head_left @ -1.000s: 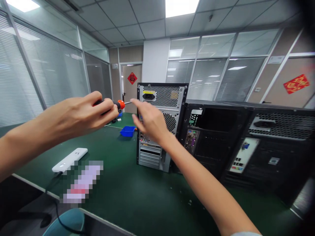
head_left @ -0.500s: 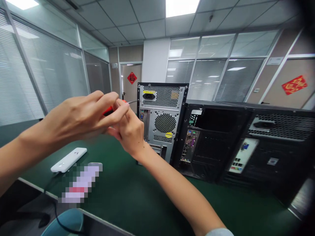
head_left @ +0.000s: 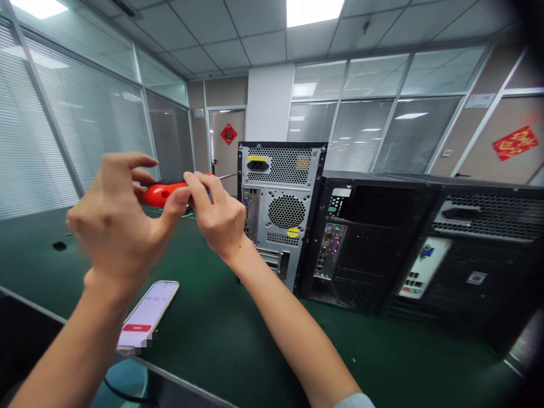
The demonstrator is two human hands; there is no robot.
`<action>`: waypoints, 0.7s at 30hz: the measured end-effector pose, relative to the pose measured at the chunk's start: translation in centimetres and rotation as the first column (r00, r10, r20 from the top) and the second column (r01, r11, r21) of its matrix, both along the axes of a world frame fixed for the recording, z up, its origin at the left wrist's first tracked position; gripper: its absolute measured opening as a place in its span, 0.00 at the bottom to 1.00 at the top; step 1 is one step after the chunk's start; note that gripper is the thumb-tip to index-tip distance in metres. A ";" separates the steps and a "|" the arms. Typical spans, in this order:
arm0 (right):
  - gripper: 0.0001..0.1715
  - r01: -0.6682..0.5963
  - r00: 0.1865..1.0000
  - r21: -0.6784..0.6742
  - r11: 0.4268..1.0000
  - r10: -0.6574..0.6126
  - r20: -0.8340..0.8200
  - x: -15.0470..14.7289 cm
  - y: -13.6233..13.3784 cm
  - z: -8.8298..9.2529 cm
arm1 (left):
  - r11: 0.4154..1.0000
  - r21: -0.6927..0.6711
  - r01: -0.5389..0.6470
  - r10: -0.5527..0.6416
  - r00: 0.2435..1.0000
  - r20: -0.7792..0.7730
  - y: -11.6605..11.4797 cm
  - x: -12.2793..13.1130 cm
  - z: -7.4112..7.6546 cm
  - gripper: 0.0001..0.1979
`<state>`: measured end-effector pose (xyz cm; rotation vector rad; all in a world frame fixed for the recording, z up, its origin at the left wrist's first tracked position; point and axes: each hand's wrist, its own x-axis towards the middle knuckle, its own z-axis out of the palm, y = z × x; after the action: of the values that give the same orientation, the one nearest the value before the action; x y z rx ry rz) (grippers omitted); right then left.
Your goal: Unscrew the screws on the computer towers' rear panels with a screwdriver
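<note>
A screwdriver with a red and black handle (head_left: 164, 194) is held level, its thin metal shaft reaching the left edge of a computer case (head_left: 275, 195). My right hand (head_left: 219, 212) is closed around the front of the handle. Around the handle's rear end, my left hand (head_left: 123, 212) is open, fingers apart and curved, with the thumb close against the red grip; I cannot tell if it touches. The case stands upright, its back panel with power socket and fan grille facing me. Where the tip meets the case is too small to make out.
Two black computer cases (head_left: 361, 243) (head_left: 480, 255) stand to the right on the green table (head_left: 212, 340). A phone (head_left: 151, 311) with a lit screen lies below my left hand. A blue bin (head_left: 127, 379) is under the table's front edge.
My left hand has let go of the handle, swung back to the left and spread its fingers, uncovering the red grip. My right hand stays nearly in place on the screwdriver.
</note>
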<state>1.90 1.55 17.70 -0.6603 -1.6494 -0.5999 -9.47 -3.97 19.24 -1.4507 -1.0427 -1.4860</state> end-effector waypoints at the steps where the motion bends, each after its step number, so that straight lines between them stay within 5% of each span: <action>1: 0.21 -0.018 1.000 -0.036 0.999 0.018 0.001 -0.1 0.0 0.0 | 0.997 -0.056 -0.049 0.051 0.998 0.047 -0.3 0.2 -0.2 0.32; 5: 0.21 -0.038 0.999 -0.072 0.997 0.037 -0.012 -0.2 0.0 -0.2 | 0.977 -0.156 -0.146 0.170 0.973 0.158 -0.4 1.3 -0.6 0.35; 9: 0.23 0.036 0.999 -0.070 0.997 -0.036 0.002 -0.3 0.4 -0.2 | 0.998 -0.036 -0.051 0.058 0.977 0.204 0.8 2.1 -0.7 0.29; 17: 0.22 0.240 0.967 0.024 0.970 -0.241 0.084 -0.1 0.4 -0.7 | 0.997 0.074 -0.034 0.012 0.960 0.279 1.6 3.5 -0.5 0.18; 21: 0.22 0.199 0.979 0.050 0.979 -0.201 0.039 -0.2 0.6 -1.3 | 0.996 0.089 -0.030 0.004 0.960 0.279 1.7 3.5 -0.7 0.15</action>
<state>1.66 2.13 16.41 -0.7901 -1.6157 -0.8003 -5.96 -2.24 18.49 -1.1872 -1.1330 -1.7383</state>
